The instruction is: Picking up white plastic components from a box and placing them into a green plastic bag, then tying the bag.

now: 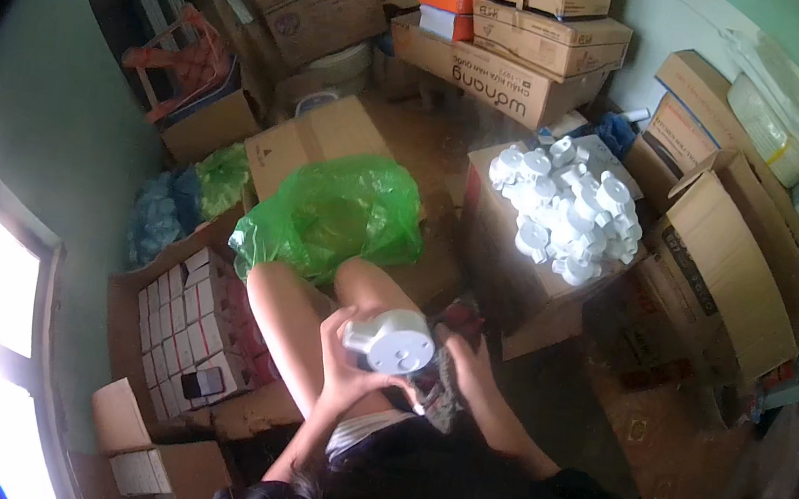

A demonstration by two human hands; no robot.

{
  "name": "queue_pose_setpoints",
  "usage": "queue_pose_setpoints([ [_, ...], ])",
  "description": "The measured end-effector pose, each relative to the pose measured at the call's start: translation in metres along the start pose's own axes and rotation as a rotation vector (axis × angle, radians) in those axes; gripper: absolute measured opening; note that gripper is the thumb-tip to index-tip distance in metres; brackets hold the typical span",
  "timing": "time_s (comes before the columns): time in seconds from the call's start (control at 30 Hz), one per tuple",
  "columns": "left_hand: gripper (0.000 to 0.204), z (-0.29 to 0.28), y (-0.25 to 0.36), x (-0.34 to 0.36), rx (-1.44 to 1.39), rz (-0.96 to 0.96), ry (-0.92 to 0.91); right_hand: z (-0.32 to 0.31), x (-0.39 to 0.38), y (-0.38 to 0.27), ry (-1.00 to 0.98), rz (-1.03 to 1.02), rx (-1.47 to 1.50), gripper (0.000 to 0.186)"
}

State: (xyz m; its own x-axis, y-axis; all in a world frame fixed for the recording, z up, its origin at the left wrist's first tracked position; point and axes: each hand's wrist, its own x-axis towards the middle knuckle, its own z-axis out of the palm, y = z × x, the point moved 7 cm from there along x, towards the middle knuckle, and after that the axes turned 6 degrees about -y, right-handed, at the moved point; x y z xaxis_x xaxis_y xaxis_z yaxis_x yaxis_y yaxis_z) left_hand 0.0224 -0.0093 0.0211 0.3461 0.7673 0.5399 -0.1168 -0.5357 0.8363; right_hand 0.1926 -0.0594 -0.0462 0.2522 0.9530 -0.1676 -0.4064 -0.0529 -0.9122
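Above my lap, my left hand (340, 371) is closed around a white round plastic junction box (401, 343), thumb under it and fingers along its far left side. Small holes show in its flat face. Just right of the box is my right hand (467, 362), its fingers curled and partly hidden; what they hold, I cannot make out. A dark red thing (464, 316) shows beyond those fingers, and a grey fuzzy strand (444, 397) hangs beside the hand. A green plastic bag (333, 216) lies spread open just past my knees.
A pile of similar white boxes (577, 207) rests on a carton (498, 227) at the right. An open carton of small white packets (183, 322) stands to my left, a phone (203, 382) on top. Stacked cartons (503, 76) line the back; an open carton (734, 273) stands far right.
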Motion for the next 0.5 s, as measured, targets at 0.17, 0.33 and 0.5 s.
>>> queue_pose_setpoints([
  [0.17, 0.109, 0.025, -0.001, 0.0, -0.334, -0.122, -0.003, 0.04, -0.004, -0.033, -0.17, 0.198, -0.166, 0.033],
  [0.33, 0.094, 0.012, 0.006, 0.003, -0.393, -0.25, 0.13, 0.065, -0.004, -0.059, -0.401, 0.188, -0.172, 0.049],
  [0.5, 0.065, -0.007, -0.048, 0.002, -0.738, -0.447, 0.245, 0.031, 0.025, -0.063, -0.19, -0.424, -0.388, 0.029],
])
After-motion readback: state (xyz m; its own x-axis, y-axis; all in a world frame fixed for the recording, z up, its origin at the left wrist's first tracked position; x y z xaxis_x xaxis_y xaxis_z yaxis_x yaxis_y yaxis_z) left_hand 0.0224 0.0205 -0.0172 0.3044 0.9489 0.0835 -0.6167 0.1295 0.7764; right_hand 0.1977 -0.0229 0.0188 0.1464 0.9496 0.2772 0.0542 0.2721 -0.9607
